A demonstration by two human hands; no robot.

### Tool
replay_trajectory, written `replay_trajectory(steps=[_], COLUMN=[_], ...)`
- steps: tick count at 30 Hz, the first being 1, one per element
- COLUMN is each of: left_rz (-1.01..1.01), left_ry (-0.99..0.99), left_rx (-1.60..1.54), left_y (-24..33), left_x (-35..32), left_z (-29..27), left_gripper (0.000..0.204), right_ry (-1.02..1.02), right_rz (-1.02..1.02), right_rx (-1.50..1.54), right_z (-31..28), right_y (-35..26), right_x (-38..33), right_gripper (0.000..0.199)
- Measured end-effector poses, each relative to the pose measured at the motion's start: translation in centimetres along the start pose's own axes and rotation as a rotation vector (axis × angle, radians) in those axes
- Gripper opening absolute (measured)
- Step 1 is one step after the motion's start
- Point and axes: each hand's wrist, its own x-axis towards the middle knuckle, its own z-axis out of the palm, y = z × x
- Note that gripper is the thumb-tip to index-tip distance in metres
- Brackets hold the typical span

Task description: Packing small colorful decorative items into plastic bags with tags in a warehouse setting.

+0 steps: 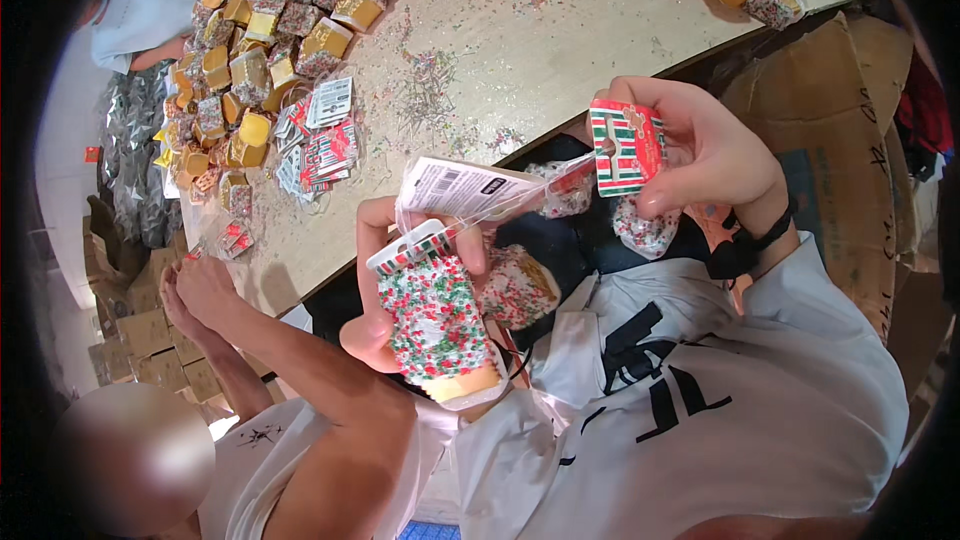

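My left hand [372, 285] is shut on a small ornament [436, 325] covered in red, green and white beads with a gold base. A striped hang card [405, 247] sits on top of it. My right hand [712, 152] pinches a red, green and white striped card [624, 147] by its edge. A clear plastic bag with a white label [455, 188] stretches between the two hands. More beaded ornaments [520, 285] lie in my lap below the hands.
A beige table [560, 40], strewn with glitter scraps, carries a heap of gold and beaded ornaments [260, 30] and a pile of striped cards [320, 145]. A co-worker's hands [195, 290] work at its near left edge. Another person in light blue [140, 5] sits far left. Cardboard boxes [850, 130] stand on the right.
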Motion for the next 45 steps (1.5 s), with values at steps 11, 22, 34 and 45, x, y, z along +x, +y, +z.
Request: replay_trajectory(steps=[11, 22, 34, 45], left_rz=[-0.214, -0.134, -0.013, 0.091], left_ry=[-0.24, -0.173, -0.176, 0.301], left_rx=[-0.409, -0.402, -0.427, 0.047], left_y=[-0.5, -2.0, -3.1, -5.6], left_x=[0.6, 0.5, 0.0, 0.2], left_z=[0.3, 0.6, 0.8, 5.4], left_gripper=[0.069, 0.077, 0.069, 0.044], right_ry=[0.199, 0.271, 0.312, 0.479], right_rz=[-0.165, -0.222, -0.371, -0.894], right_rx=[-0.191, -0.02, -0.085, -0.962], right_z=[0.7, 2.2, 1.9, 2.1], right_y=[-0.1, -0.8, 0.4, 1.1], right_x=[0.0, -0.5, -0.9, -1.2], right_gripper=[0.04, 0.032, 0.026, 0.046])
